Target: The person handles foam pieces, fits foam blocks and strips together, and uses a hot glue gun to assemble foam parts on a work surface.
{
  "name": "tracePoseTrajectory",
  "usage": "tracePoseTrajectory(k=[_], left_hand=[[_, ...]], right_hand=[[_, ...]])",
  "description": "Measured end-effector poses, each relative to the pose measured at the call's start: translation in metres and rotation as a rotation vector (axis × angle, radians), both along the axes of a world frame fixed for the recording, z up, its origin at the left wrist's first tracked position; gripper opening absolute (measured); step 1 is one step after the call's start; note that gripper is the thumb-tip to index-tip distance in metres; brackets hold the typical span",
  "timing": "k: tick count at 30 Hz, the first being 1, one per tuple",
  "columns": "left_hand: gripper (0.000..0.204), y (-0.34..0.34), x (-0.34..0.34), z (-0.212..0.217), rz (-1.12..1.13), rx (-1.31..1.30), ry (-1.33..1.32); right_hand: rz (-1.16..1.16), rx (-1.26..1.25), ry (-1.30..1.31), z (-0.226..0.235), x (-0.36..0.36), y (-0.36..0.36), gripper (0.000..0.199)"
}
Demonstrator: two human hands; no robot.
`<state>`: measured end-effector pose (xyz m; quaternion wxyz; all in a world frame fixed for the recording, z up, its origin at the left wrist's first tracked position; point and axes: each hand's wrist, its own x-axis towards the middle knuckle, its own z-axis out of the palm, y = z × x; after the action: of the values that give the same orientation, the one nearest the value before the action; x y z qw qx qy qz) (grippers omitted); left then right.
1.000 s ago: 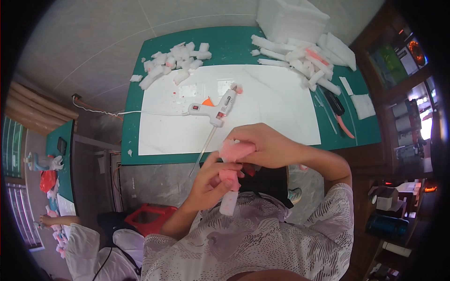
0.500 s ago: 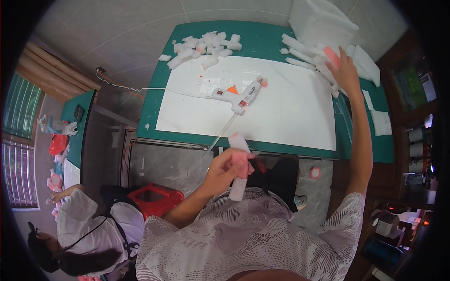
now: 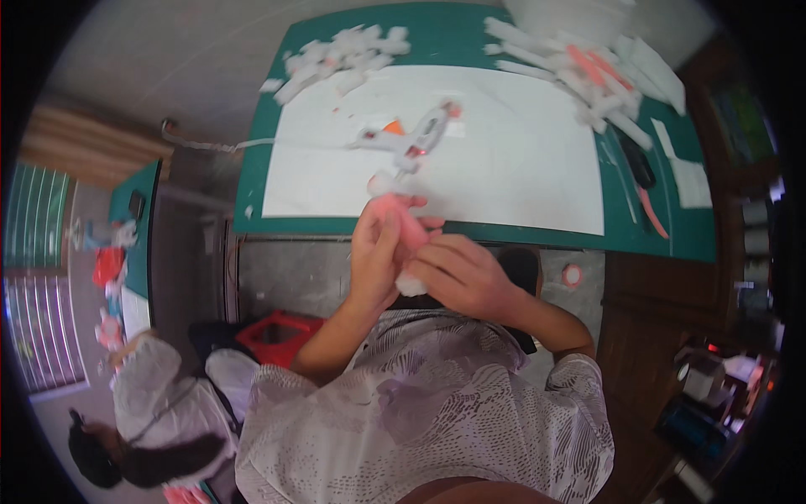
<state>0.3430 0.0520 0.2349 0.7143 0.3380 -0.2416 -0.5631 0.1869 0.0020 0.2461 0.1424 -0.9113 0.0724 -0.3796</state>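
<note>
Both my hands are up together in front of me, left hand (image 3: pixel 375 252) and right hand (image 3: pixel 460 277) touching, fingers curled.

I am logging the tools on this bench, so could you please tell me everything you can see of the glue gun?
The glue gun is white, looks plastic, with an orange-pink nozzle tip and an orange patch beside its handle. It lies on its side on the white sheet that covers the green mat, nozzle toward the far right. A pale cord runs from it off the mat's left edge. Neither hand touches it; the left hand is nearest, just below it.
</note>
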Motion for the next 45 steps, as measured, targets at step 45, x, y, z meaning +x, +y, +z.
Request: tracePoseTrajectory(k=[45], left_hand=[[0.023, 0.098, 0.14, 0.021, 0.008, 0.175, -0.64]], right_hand=[[-0.147, 0.87, 0.068, 0.037, 0.186, -0.253, 0.074]])
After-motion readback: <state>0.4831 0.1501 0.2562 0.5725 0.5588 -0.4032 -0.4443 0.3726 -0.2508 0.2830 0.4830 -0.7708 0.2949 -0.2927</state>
